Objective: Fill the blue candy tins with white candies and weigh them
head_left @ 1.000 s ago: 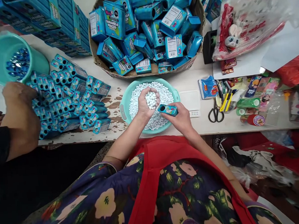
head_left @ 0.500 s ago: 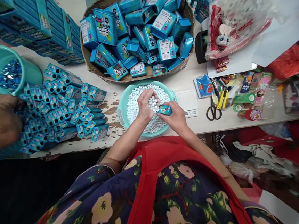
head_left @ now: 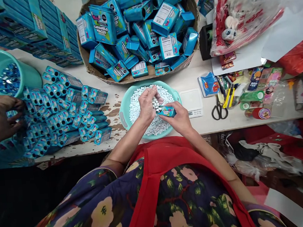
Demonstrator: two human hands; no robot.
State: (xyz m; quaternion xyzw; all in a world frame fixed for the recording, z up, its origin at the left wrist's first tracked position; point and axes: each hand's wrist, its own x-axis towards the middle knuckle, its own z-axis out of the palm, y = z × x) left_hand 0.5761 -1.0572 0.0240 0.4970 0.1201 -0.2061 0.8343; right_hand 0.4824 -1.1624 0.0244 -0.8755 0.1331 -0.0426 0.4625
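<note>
Left hand (head_left: pixel 147 108) cupped w/ white candies, tipped at the mouth of a small blue box (head_left: pixel 167 110) gripped by right hand (head_left: pixel 180 120); both over teal basin (head_left: pixel 123 110) at tabletop's near edge, catching spills.

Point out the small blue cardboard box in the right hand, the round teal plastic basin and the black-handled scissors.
small blue cardboard box (head_left: pixel 168 110), head view, printed top face.
round teal plastic basin (head_left: pixel 124 110), head view, left rim.
black-handled scissors (head_left: pixel 219 111), head view, handles.
</note>
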